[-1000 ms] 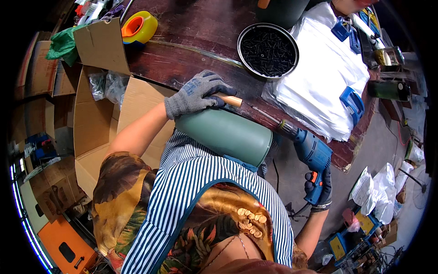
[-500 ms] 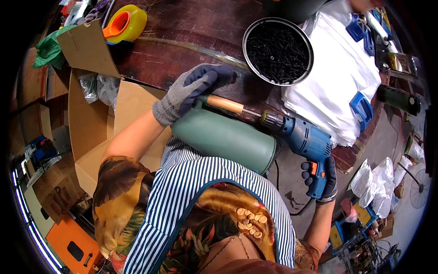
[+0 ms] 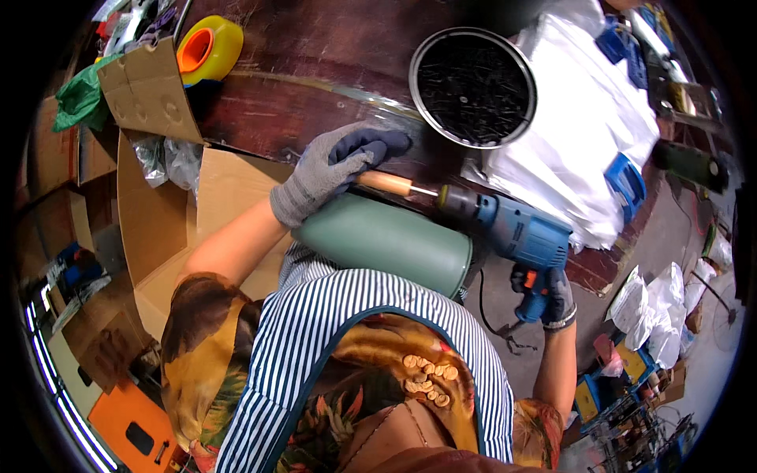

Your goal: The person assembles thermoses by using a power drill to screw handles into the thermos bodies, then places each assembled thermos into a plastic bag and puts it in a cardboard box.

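Observation:
My left hand [image 3: 335,169], in a grey glove, is closed around a short wooden dowel [image 3: 384,183] and rests on top of a green metal cylinder [image 3: 386,242] lying against my body at the edge of the dark brown table [image 3: 315,71]. My right hand [image 3: 552,296], also gloved, grips the handle of a blue power drill [image 3: 512,232]. The drill points left, and its chuck meets the end of the wooden dowel through a thin metal shaft.
A round metal pan of dark screws [image 3: 473,87] sits on the table beyond the drill. White bags with blue parts [image 3: 583,134] lie to the right. An open cardboard box [image 3: 181,205] stands at the left, near a yellow and orange tape roll [image 3: 205,49].
The drill has come up from beside my right hip to table height and now lines up with the dowel. My left hand stays on the dowel and cylinder.

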Tool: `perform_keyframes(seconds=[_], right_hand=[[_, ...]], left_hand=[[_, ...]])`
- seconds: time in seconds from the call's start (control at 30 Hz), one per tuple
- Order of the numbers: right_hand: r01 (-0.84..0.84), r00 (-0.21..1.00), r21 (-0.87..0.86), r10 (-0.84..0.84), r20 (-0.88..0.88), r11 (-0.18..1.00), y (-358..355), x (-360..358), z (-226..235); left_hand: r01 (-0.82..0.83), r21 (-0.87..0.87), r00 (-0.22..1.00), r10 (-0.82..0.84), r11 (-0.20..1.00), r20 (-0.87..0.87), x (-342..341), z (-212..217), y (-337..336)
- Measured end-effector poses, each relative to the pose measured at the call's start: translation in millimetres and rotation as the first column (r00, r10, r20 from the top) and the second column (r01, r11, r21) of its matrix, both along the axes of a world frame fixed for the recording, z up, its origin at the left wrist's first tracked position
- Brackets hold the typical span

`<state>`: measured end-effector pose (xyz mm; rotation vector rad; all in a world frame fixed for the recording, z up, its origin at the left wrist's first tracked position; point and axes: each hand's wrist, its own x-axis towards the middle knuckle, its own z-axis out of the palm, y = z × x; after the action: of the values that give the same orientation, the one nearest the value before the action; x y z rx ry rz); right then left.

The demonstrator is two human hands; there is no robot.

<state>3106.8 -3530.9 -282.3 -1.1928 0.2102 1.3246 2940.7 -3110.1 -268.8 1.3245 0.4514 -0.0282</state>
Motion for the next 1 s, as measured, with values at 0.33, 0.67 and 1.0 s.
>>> perform_keyframes(seconds=[0.33,0.67,1.0], right_hand=[[0.129,0.736,-0.251,0.077,0.672,0.959,-102,51,-9],[0.521,-0.155,-0.491,0.643,0.750,0.698,-111,95,21],[0.095,-0.206,-0.603,0.608,0.766,0.792,141,133,13]], left_hand=[[0.281,0.912,0.948,-0.235,0.300,-0.214,-57,39,-57],[0.175,0.863,0.615,-0.631,-0.474,-0.472,28,109,-113],[-0.162,0.978,0.301,-0.950,-0.132,-0.078,71,116,-147]])
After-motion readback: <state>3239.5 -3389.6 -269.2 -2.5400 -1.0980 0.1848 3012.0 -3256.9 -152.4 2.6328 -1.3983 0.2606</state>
